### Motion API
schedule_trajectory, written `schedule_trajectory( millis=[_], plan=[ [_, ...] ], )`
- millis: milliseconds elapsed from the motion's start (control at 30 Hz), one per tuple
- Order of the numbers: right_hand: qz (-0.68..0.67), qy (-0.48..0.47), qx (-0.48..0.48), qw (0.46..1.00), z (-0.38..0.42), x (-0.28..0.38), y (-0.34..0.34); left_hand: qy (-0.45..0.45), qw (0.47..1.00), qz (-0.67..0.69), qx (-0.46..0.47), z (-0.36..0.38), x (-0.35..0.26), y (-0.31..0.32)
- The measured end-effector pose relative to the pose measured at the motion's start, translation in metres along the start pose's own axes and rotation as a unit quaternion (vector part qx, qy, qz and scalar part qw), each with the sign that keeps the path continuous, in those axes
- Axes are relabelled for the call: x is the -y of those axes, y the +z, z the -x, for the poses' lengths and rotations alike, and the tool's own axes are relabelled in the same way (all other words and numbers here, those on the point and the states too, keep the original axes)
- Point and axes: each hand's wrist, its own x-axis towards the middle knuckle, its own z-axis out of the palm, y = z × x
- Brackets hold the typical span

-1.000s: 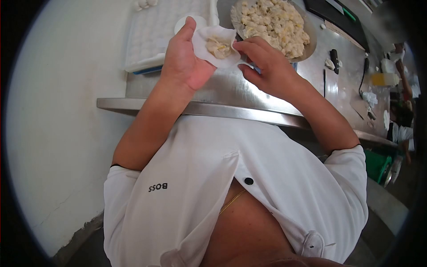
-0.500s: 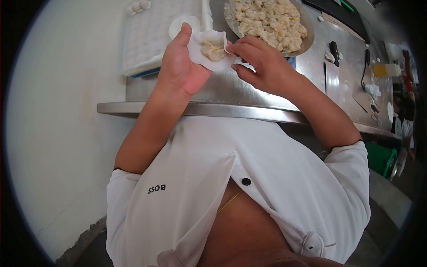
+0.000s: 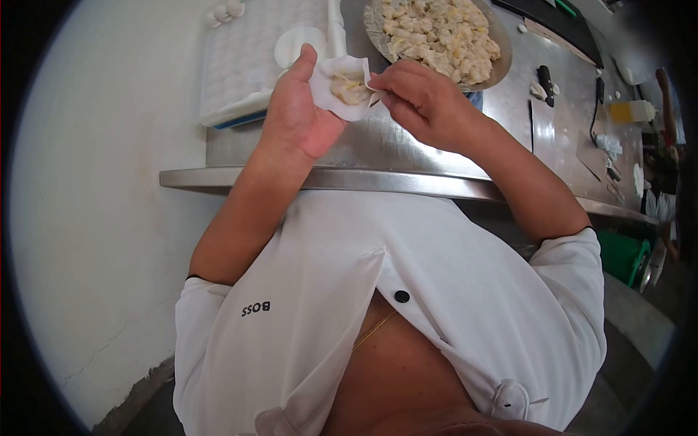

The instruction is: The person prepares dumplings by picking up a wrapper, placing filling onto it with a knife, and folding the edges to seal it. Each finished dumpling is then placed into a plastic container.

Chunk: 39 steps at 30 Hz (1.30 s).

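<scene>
A thin white wrapper [image 3: 331,103] lies on the palm side of my left hand [image 3: 302,116], whose thumb points up beside it. On the wrapper rests a lump of pale, yellowish filling [image 3: 349,88]. My right hand [image 3: 430,103] pinches the wrapper's right edge between thumb and fingertips, raising a fold there. Just beyond my right hand stands a round metal bowl [image 3: 502,69] heaped with the same chunky filling [image 3: 443,36]. A round white wrapper [image 3: 299,45] lies on the white tray [image 3: 243,65] behind my left hand.
The steel table [image 3: 407,156] has a raised front edge. To the right lie a broad blade with a black handle [image 3: 546,86], a bottle of yellow liquid [image 3: 631,112] and several small tools. A black board [image 3: 563,25] is at the back; a green bin [image 3: 624,258] stands below.
My right thumb has moved up and closed toward the fingers on the wrapper's right edge. The wrapper's right side has drawn in slightly. My left hand has barely moved.
</scene>
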Motion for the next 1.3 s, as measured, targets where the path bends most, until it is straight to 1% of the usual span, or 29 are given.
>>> schedule_trajectory(
  millis=[33,100,167,233,267,333,433,500,533,600,633,700,733,800,833,900,933,1000,1033,1100,1133,1200,1233,1300],
  plan=[
    [0.0,0.0,0.0,1.0,0.0,0.002,0.0,0.005,1.0,0.005,0.016,-0.001,-0.001,-0.002],
    [-0.019,0.041,0.013,0.999,0.0,0.008,0.001,0.008,1.0,0.002,0.014,0.0,0.0,-0.001],
    [-0.015,0.035,0.01,0.999,0.0,0.005,0.002,0.01,1.0,-0.001,0.013,0.001,0.0,-0.001],
    [-0.01,0.029,0.008,0.999,0.0,0.003,0.002,-0.009,1.0,-0.015,0.017,0.003,0.002,-0.001],
    [-0.017,0.043,0.008,0.999,0.0,0.001,0.002,-0.009,1.0,-0.015,0.018,0.005,0.003,0.002],
    [-0.022,0.057,0.007,0.998,0.001,0.0,0.003,-0.015,0.999,-0.039,-0.035,0.012,0.004,0.014],
    [-0.012,0.042,-0.005,0.999,0.002,-0.002,0.003,-0.007,0.997,-0.064,-0.035,0.015,0.005,0.011],
    [-0.07,0.13,0.0,0.989,0.003,0.001,0.004,0.006,0.997,-0.073,-0.029,0.016,0.008,0.007],
    [-0.07,0.13,0.0,0.989,0.003,0.002,0.006,0.02,0.996,-0.081,-0.024,0.015,0.009,0.005],
    [-0.211,0.269,-0.045,0.939,0.002,0.006,0.008,0.024,0.996,-0.082,-0.017,0.013,0.011,-0.001],
    [-0.211,0.269,-0.044,0.939,0.001,0.005,0.008,0.028,0.996,-0.084,-0.01,0.012,0.011,-0.002],
    [-0.283,0.319,-0.054,0.903,-0.001,0.004,0.006,0.033,0.996,-0.085,-0.02,0.014,0.013,0.002],
    [-0.284,0.318,-0.054,0.903,-0.002,0.004,0.004,0.038,0.995,-0.086,-0.028,0.015,0.013,0.003],
    [-0.281,0.346,-0.013,0.895,-0.003,0.005,0.001,0.04,0.995,-0.085,-0.03,0.015,0.014,0.003],
    [-0.282,0.346,-0.013,0.895,-0.003,0.005,0.001,0.042,0.995,-0.083,-0.032,0.015,0.015,0.003],
    [-0.195,0.25,-0.022,0.948,-0.001,0.004,0.002,0.044,0.993,-0.108,-0.03,0.014,0.016,0.003],
    [-0.195,0.251,-0.023,0.948,0.0,0.0,0.003,0.046,0.99,-0.132,-0.027,0.014,0.016,0.003],
    [-0.102,0.163,0.008,0.981,0.004,-0.007,0.006,0.03,0.987,-0.156,-0.016,0.014,0.015,0.001],
    [-0.102,0.164,0.007,0.981,0.004,-0.006,0.005,0.015,0.984,-0.18,-0.005,0.015,0.015,0.0],
    [-0.154,0.252,0.007,0.955,0.002,-0.001,0.004,0.019,0.985,-0.173,0.003,0.014,0.017,0.0],
    [-0.154,0.254,0.006,0.955,0.0,0.0,0.003,0.023,0.986,-0.165,0.01,0.013,0.017,0.0],
    [-0.271,0.321,-0.008,0.907,-0.002,0.002,0.0,0.022,0.986,-0.167,0.016,0.013,0.018,0.0],
    [-0.271,0.321,-0.008,0.907,-0.003,0.002,-0.001,0.023,0.985,-0.169,0.022,0.013,0.018,-0.001],
    [-0.234,0.335,0.038,0.912,-0.003,0.002,-0.003,0.019,0.985,-0.17,0.023,0.011,0.017,-0.004]
  ],
)
